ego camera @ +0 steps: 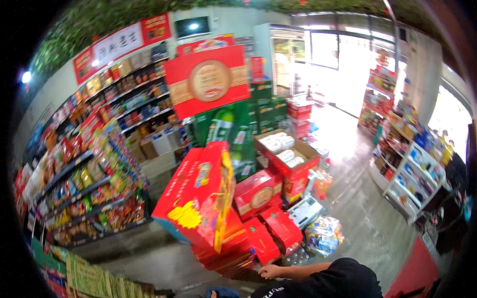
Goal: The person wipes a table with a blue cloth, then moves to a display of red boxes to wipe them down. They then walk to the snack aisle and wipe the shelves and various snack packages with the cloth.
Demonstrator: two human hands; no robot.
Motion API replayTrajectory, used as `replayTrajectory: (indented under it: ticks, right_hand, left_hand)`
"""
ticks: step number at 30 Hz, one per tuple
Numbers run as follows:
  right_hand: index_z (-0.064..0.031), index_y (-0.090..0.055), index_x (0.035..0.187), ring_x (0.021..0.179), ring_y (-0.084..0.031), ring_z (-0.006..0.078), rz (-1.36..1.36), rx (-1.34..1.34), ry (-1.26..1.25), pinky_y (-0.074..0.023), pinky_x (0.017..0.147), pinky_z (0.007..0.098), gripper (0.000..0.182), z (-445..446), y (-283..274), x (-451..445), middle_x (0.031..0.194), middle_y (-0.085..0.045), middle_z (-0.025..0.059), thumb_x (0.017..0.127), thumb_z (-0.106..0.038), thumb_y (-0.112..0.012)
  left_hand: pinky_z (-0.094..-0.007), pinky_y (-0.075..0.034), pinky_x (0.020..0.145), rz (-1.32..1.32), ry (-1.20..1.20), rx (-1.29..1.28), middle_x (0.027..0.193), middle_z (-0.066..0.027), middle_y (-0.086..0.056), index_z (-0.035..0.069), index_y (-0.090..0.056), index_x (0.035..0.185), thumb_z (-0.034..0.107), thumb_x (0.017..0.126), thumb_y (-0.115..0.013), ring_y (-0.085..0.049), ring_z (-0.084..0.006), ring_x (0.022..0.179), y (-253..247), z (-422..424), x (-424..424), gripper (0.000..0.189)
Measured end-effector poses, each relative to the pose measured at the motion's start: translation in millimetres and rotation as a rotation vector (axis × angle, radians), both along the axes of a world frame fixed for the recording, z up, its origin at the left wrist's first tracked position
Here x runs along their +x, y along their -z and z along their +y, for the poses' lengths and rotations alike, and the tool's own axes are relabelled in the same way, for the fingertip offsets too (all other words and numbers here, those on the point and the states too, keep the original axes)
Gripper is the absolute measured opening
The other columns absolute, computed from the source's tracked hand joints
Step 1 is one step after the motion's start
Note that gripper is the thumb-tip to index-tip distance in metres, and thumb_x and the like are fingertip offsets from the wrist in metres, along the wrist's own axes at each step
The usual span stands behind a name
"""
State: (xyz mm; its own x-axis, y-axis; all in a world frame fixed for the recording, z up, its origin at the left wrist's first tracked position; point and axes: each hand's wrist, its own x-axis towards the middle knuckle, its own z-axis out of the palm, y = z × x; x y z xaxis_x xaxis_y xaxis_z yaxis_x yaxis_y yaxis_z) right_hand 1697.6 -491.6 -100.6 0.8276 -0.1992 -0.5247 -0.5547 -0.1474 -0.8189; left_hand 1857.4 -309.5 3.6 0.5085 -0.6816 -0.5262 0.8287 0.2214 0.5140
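My right hand (270, 272) reaches in from the lower right, bare-armed from a black sleeve. Its fingers look loosely curled near the lowest red cartons, and whether they touch or hold anything is unclear. Only a small bit of my left hand (213, 294) shows at the bottom edge, against blue denim. Before me is a pile of red cartons: a large tilted gift box (193, 201) with a yellow burst, a red box (259, 193) with a round emblem, and small red cartons (261, 242) with handles. Bottles in clear wrap (297, 257) stand beside them.
Green cartons (227, 138) rise behind the pile, topped by a red gift box (208, 80). An open carton of white cans (287, 151) stands right of them. Snack shelves (89, 186) are left, a white shelf unit (413, 178) right. A plastic bag (324, 236) lies on the floor.
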Motion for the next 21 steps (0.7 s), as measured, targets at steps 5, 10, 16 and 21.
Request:
replayTrajectory:
  ticks: [5,10,16,21]
  right_hand:
    - [-0.0044,-0.053,0.111,0.085,-0.059,0.026,-0.173,-0.258,-0.017,-0.0457,0.075,0.035,0.035,-2,-8,-30,0.091,-0.061,0.0141,0.08,-0.021,-0.048]
    - [-0.0072,-0.051,0.113,0.09,-0.058,0.0275,-0.254,-0.347,0.107,-0.0456,0.077,0.0365,0.036,-21,-4,-79,0.098,-0.059,0.0137,0.08,-0.021,-0.047]
    - [-0.0113,-0.051,0.113,0.091,-0.056,0.0317,-0.185,-0.495,0.489,-0.045,0.079,0.0371,0.034,-27,-51,-159,0.1,-0.057,0.0153,0.08,-0.021,-0.051]
    - [-0.0093,-0.05,0.111,0.101,-0.049,0.0321,-0.319,-0.678,0.703,-0.0418,0.085,0.0381,0.033,-23,-52,-207,0.104,-0.052,0.0145,0.078,-0.009,-0.052]
  left_hand:
    - [-0.0505,-0.042,0.084,-0.106,0.206,-0.007,0.109,-0.0133,-0.053,0.009,-0.041,0.119,0.025,0.088,-0.047,-0.054,-0.0314,0.096,-15,-54,-21,0.036]
    - [-0.0504,-0.042,0.084,-0.147,0.362,0.004,0.109,-0.0133,-0.053,0.009,-0.041,0.119,0.024,0.087,-0.047,-0.054,-0.0313,0.096,-18,-91,-57,0.036]
    - [-0.0503,-0.042,0.084,-0.174,0.502,0.017,0.109,-0.0132,-0.053,0.009,-0.042,0.119,0.024,0.087,-0.047,-0.054,-0.0312,0.096,-13,-127,-100,0.035]
    - [-0.0501,-0.042,0.084,-0.179,0.636,0.009,0.108,-0.0132,-0.053,0.009,-0.042,0.119,0.023,0.087,-0.047,-0.054,-0.0311,0.096,-10,-152,-134,0.035]
